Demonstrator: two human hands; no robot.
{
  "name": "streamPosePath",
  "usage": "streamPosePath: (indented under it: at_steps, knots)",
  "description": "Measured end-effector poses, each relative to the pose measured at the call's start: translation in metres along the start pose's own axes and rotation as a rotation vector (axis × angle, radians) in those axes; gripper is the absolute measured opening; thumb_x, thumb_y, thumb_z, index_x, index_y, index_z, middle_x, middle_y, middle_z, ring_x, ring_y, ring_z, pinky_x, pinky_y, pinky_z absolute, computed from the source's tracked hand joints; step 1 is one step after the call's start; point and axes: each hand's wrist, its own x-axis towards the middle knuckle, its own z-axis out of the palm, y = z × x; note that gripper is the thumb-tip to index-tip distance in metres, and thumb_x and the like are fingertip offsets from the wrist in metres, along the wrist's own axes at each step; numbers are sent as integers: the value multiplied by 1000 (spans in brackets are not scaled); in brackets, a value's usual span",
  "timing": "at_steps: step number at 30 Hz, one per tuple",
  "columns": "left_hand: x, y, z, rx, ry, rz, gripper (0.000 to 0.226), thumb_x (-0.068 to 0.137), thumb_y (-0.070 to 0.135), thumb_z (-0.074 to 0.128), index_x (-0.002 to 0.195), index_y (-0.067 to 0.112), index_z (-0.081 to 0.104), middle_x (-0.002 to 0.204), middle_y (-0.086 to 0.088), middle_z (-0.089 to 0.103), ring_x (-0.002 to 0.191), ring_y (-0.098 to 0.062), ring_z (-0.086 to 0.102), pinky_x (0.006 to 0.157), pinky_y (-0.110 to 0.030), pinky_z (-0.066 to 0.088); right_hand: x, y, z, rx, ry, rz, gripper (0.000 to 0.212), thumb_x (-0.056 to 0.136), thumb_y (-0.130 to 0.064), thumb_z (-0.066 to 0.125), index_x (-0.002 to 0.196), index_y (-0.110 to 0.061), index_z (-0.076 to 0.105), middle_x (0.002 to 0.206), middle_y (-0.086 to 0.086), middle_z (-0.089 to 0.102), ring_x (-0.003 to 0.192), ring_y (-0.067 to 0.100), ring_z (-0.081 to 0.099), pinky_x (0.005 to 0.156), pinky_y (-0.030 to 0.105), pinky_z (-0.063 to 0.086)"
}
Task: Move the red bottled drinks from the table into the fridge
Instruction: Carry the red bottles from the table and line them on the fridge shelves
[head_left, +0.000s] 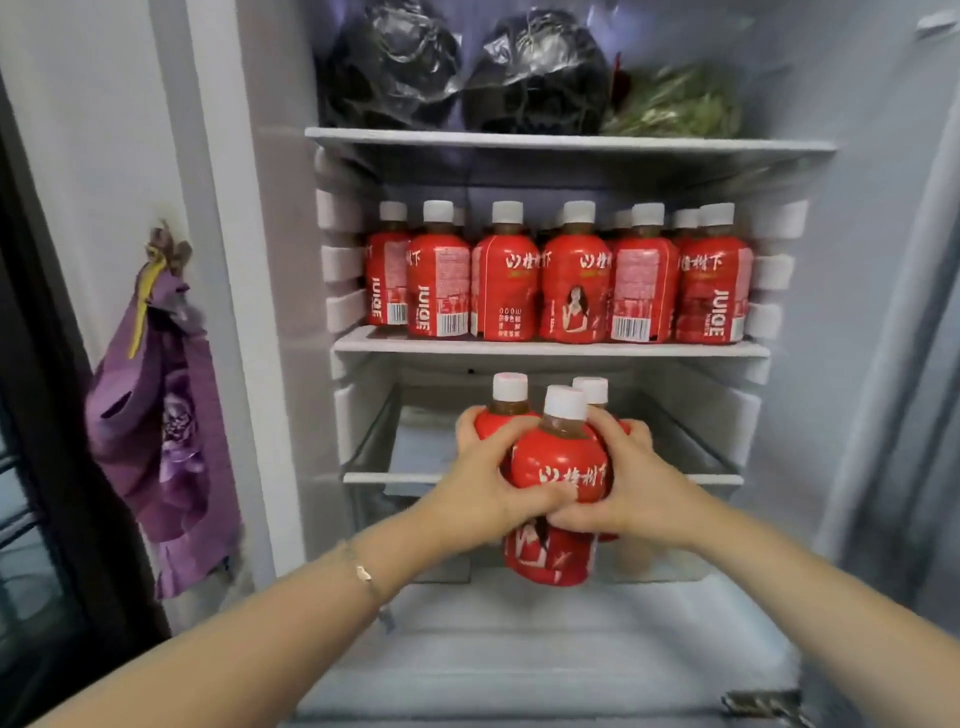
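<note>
Left hand (483, 483) and right hand (631, 491) together clamp three red bottles (558, 467) before the lower shelf (384, 477) of the fridge (291, 260); the middle shelf (550, 349) holds a packed row of matching bottles (571, 291).

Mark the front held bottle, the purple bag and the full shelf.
front held bottle (561, 457): head view, on its red label.
purple bag (156, 447): head view, on its cloth middle.
full shelf (550, 349): head view, on its white front rim.

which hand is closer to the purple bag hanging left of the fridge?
Left. The left hand grips the held bottles on the side facing the purple bag; the right hand grips their far side.
</note>
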Motion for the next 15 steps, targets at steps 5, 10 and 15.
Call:
streamPosePath:
  at_steps: [5, 10, 15]
  knots:
    - [49, -5, -12, -154, -57, -341, 75, 48, 76, 56, 115, 44, 49, 129, -4, 47, 107, -25, 57, 93, -43, 48, 51, 5, -5, 157, -99, 172, 98, 37, -84, 67, 124, -48, 41, 126, 0, 49, 107, 20, 58, 98, 37, 46]
    - [72, 6, -31, -175, -281, -514, 48, 78, 70, 43, 106, 33, 54, 103, -8, 66, 99, -29, 62, 88, -56, 48, 77, 3, -22, 159, -302, 206, 93, 45, -86, 60, 123, -37, 49, 113, -4, 68, 103, 19, 66, 97, 43, 48]
    - [80, 9, -27, -49, -349, -505, 53, 78, 76, 35, 106, 35, 53, 101, -5, 67, 94, -26, 64, 84, -50, 51, 75, 4, -32, 124, -374, 296, 69, 59, -79, 59, 116, -44, 44, 108, -7, 66, 97, 15, 66, 77, 35, 56]
